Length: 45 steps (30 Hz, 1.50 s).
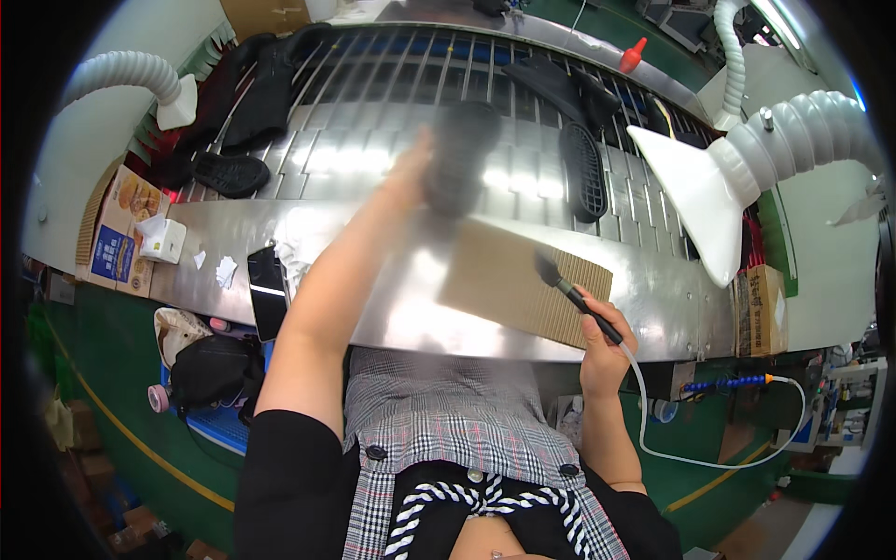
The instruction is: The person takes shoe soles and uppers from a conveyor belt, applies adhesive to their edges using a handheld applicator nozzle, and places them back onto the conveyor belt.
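Note:
My left hand [417, 177] reaches out over the metal slatted conveyor, smeared by motion. It grips the side of a black shoe sole [462, 154], which is blurred too. In my right hand [607, 345] is a dark-handled brush [583, 303] with a thin clear hose [644, 411] running from its end. The black bristles point up and left, above a piece of corrugated cardboard [504, 280] on the metal table edge. Another black sole [583, 173] rests on the conveyor to the right, near a black boot upper [543, 86].
White suction hoods [695, 201] [177, 103] flank the conveyor [373, 117]. A black sole [231, 175] and boot uppers [261, 98] lie at left. Nearer are a tissue pack [163, 240], a phone [268, 294] and cartons [119, 233] [761, 311]. A red bottle [633, 56] stands far right.

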Available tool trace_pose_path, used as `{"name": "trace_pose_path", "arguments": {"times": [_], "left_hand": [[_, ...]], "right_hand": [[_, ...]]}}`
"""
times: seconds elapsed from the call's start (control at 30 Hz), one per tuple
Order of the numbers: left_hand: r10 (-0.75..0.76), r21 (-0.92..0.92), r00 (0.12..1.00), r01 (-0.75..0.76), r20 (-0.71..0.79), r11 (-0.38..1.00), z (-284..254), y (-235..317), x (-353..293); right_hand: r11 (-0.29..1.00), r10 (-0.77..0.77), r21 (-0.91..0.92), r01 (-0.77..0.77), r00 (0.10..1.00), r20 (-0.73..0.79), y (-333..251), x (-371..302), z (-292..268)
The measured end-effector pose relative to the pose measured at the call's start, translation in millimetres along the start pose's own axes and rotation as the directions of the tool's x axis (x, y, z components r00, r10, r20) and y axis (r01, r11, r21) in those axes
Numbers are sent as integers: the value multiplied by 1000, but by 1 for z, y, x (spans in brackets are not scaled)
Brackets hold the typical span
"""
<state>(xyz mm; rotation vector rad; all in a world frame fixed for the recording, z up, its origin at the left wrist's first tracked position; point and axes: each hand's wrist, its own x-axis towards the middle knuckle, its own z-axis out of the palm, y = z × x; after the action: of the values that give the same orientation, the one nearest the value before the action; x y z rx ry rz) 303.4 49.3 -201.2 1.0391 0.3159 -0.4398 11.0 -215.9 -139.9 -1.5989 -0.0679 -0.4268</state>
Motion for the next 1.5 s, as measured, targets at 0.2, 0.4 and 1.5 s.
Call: {"name": "trace_pose_path", "arguments": {"times": [0.2, 0.4, 1.5], "left_hand": [[681, 855, 702, -209, -207, 475, -110, 8, 50], [759, 861, 597, 498, -258, -99, -264, 54, 11], [-222, 507, 562, -822, 797, -261, -46, -91, -283]], "right_hand": [[978, -41, -204, 36, 999, -18, 21, -6, 12], [791, -139, -598, 132, 990, 35, 52, -19, 20], [840, -281, -503, 205, 956, -79, -15, -33, -2]]}}
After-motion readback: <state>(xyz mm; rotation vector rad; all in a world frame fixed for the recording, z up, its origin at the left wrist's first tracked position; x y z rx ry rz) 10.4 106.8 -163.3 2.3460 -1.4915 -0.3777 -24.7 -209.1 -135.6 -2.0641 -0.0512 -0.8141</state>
